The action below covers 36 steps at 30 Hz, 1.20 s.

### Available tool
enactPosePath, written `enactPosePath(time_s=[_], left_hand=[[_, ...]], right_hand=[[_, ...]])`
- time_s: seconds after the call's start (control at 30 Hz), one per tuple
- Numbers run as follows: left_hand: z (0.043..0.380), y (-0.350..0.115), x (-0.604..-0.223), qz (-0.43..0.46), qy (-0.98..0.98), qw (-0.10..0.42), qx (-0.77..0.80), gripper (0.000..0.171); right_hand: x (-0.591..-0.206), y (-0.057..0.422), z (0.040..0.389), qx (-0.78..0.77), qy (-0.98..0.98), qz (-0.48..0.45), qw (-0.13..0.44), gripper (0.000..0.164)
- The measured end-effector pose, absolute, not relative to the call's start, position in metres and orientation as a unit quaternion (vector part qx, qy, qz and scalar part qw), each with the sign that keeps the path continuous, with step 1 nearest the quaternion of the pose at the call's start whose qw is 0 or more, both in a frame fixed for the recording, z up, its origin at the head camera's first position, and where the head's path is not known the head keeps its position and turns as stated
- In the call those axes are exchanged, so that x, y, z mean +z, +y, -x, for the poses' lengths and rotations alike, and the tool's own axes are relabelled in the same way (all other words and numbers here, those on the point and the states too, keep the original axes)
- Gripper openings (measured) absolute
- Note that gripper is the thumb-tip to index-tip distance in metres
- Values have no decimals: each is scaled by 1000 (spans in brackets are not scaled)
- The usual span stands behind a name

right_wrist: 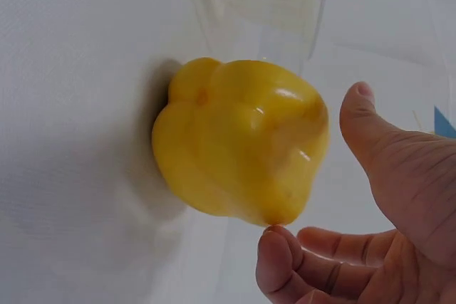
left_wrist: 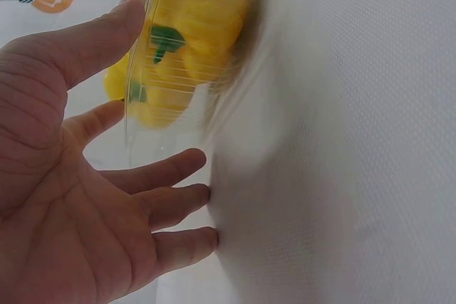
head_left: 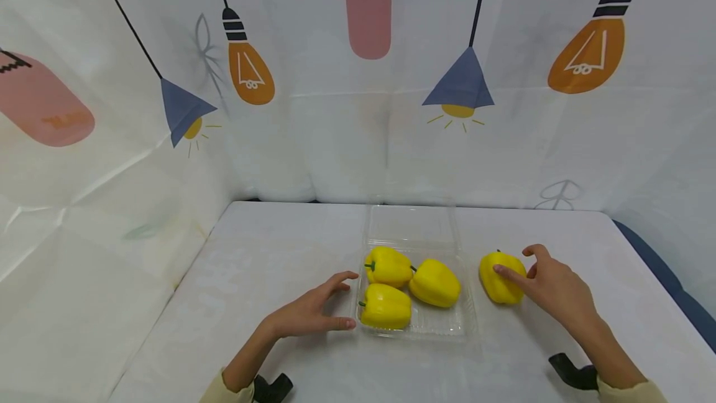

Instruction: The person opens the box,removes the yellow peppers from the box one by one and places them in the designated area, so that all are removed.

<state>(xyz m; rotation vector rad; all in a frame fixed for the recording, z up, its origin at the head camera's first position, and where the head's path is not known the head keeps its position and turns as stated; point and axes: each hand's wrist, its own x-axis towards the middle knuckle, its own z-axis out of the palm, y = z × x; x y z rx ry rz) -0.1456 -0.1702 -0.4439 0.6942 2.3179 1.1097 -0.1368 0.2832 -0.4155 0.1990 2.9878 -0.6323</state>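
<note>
On a white table (head_left: 268,241), just right of a clear plastic clamshell (head_left: 442,326), a lone yellow bell pepper (head_left: 496,288) is being straddled by the right hand (head_left: 559,291) — its thumb is being held apart from the skin, the grasp wide, and whether the index fingertip is touching cannot be told. A steady hold is being favoured by thumb and fingers set on opposite lobes, pressing evenly, since glossy skin may slip. Beside the clamshell's left wall, the left hand (head_left: 316,311) is being held spread; the thin plastic, cradling three more yellow bell peppers (head_left: 387,307), is best being steadied lightly — never squeezed.
</note>
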Motion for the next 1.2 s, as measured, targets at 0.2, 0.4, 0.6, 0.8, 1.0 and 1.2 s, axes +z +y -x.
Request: enactPosePath(time_s=[0.2,0.4,0.6,0.8,1.0,1.2], left_hand=[[147,-170,-445,-251,846,239,405,78],[147,-171,-445,-251,845,240,406,78],[147,-170,-445,-249,847,240,404,78],[147,-170,-446,-248,845,244,406,78],[147,-170,-447,-248,846,243,405,79],[147,-171,-446,-245,847,243,405,79]], right_hand=[[-411,280,134,-212,974,-67,31,93],[-405,271,132,-220,974,-61,18,91],[-401,259,130,-226,973,-43,-11,87],[-397,246,126,-237,971,-21,-17,81],[-398,234,123,-252,967,20,-35,73],[-400,224,122,-256,965,43,-50,68]])
